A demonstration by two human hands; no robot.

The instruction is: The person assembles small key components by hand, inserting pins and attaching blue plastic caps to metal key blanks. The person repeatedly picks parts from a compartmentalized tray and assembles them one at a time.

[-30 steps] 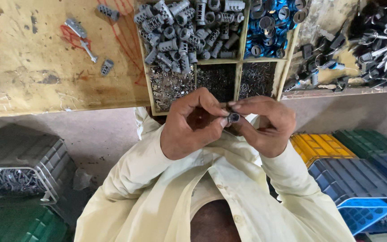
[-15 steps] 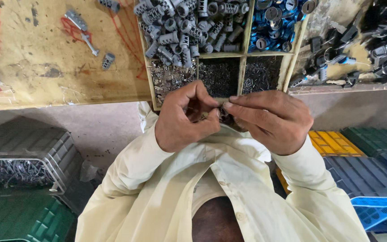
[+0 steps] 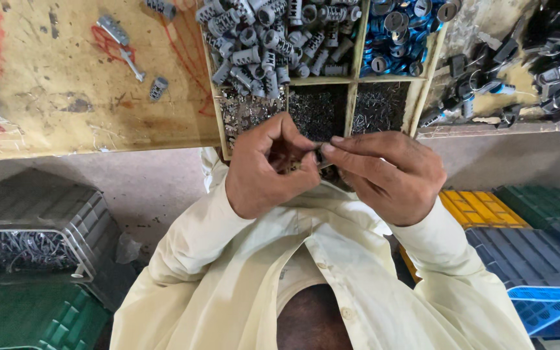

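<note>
My left hand (image 3: 268, 170) and my right hand (image 3: 387, 174) meet at chest height, just in front of a wooden compartment tray (image 3: 354, 63). Between their fingertips sits a small dark metal part (image 3: 317, 154), pinched from both sides and mostly hidden by the fingers. Cream sleeves cover both forearms. The tray's far compartments hold several grey metal cylinders (image 3: 267, 35) and blue round parts (image 3: 396, 26). Its near compartments hold tiny metal pins (image 3: 319, 110).
A worn wooden bench top (image 3: 66, 84) carries a few loose grey parts (image 3: 158, 87). Dark metal pieces (image 3: 526, 58) are heaped at the right. Grey and green crates (image 3: 34, 214) stand low on the left; yellow, green and blue crates (image 3: 520, 227) on the right.
Both hands have come closer to the tray edge. The right fingers now stretch out flatter over the small part, which shows less than before.
</note>
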